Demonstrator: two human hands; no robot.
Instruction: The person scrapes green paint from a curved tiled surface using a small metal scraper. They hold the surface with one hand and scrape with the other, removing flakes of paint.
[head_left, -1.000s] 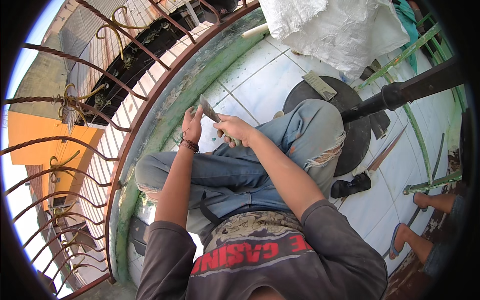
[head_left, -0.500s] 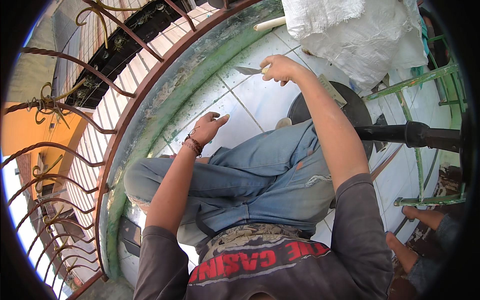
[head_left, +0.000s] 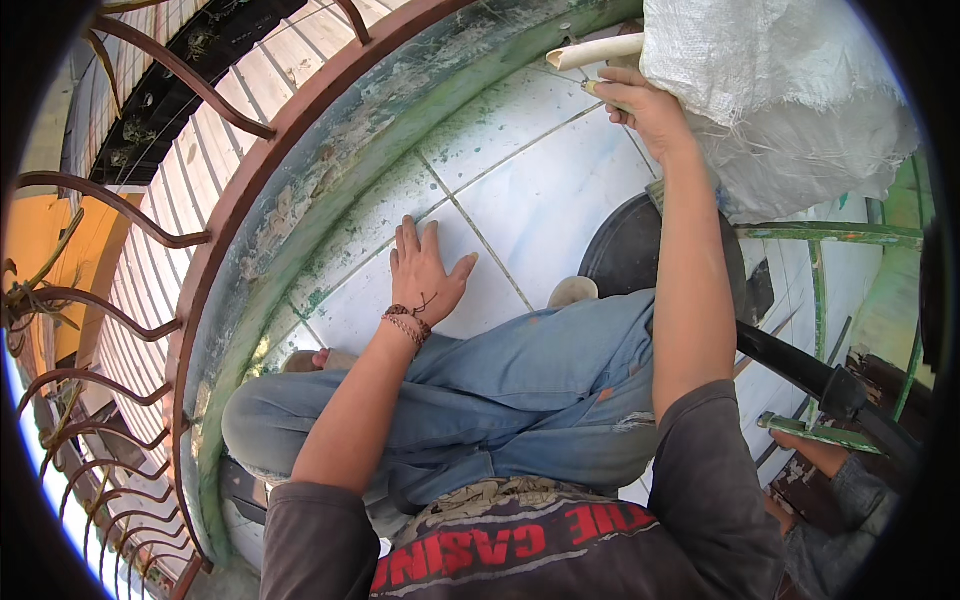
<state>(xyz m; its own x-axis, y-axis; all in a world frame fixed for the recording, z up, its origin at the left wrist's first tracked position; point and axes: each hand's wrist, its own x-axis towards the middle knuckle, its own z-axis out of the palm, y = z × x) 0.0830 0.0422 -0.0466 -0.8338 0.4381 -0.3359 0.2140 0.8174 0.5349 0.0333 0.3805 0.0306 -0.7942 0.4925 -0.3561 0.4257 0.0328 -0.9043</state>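
My right hand (head_left: 645,108) is closed around the yellowish-green handle (head_left: 610,97) of a small knife, beside a pale hollow tube and a white sack. Its blade is seen nearly edge-on and can hardly be made out. My left hand (head_left: 430,268) has its fingers spread, palm down, at the white tiled floor (head_left: 540,190); it holds nothing. A beaded bracelet (head_left: 407,323) circles that wrist. My legs in torn jeans (head_left: 530,370) are folded in front of me.
White woven sack (head_left: 760,60) at far right, beside the pale tube (head_left: 597,50). A black round base (head_left: 625,250) carries a black pole (head_left: 785,360). Green metal bars (head_left: 820,235) stand right. A curved green ledge (head_left: 330,200) with a brown railing (head_left: 215,225) bounds the left. Another person's leg (head_left: 815,455) shows lower right.
My right hand has moved farther away and to the right with the knife, up to the tube and sack. My left hand has turned palm down and spread its fingers. The view has shifted.
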